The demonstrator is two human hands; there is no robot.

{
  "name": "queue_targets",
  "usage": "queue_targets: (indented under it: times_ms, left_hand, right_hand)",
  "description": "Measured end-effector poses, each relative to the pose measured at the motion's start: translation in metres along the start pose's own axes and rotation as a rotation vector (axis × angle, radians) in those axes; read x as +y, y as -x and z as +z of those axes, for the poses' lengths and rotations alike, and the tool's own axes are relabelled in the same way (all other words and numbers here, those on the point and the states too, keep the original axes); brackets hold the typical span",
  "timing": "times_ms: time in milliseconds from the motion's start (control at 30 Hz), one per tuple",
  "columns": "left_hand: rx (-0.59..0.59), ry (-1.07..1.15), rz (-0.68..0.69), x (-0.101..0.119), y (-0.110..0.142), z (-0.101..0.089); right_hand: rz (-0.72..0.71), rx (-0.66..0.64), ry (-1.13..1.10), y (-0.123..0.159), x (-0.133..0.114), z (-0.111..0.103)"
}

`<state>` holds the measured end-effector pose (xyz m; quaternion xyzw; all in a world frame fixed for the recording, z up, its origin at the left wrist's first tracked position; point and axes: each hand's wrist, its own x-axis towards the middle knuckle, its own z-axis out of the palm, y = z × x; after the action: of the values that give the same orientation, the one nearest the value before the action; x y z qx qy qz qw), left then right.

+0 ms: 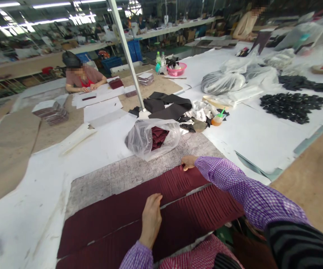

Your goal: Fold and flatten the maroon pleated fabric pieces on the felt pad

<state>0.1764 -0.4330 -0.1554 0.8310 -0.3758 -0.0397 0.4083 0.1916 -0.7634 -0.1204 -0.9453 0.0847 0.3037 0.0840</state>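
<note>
Two long rows of overlapping maroon pieces (116,213) lie fanned out on a grey board (139,170) in front of me. My left hand (151,218) rests flat on the near row, fingers together and stretched toward the gap between the rows. My right hand (188,162) reaches to the far end of the upper row and pinches the edge of the last maroon piece there. Both arms wear purple checked sleeves.
A clear plastic bag (153,138) of maroon pieces sits just beyond the board. Black fabric (168,104), a drink cup (217,118), a heap of black parts (292,106) and plastic bags (223,81) lie further back. A person (81,76) works at the far left; another (245,24) sits far right.
</note>
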Motion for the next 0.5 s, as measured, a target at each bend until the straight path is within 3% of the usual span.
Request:
queue_targets:
  times_ms: [133,233,333,500]
  left_hand:
    - [-0.079,0.056,0.099,0.017,-0.037,0.055]
    - [-0.072,0.060,0.071,0.021,-0.052,0.081]
    - [-0.045,0.047,0.017,0.021,-0.060,0.094]
    - [-0.019,0.037,-0.038,0.022,-0.062,0.100]
  right_hand:
    - [-0.005,-0.112,0.054,0.006,-0.003,-0.006]
    - [-0.005,-0.135,0.072,0.009,-0.004,-0.009]
    - [-0.016,-0.142,0.076,0.011,-0.004,-0.009]
    - [-0.040,-0.125,0.068,0.009,-0.003,-0.002]
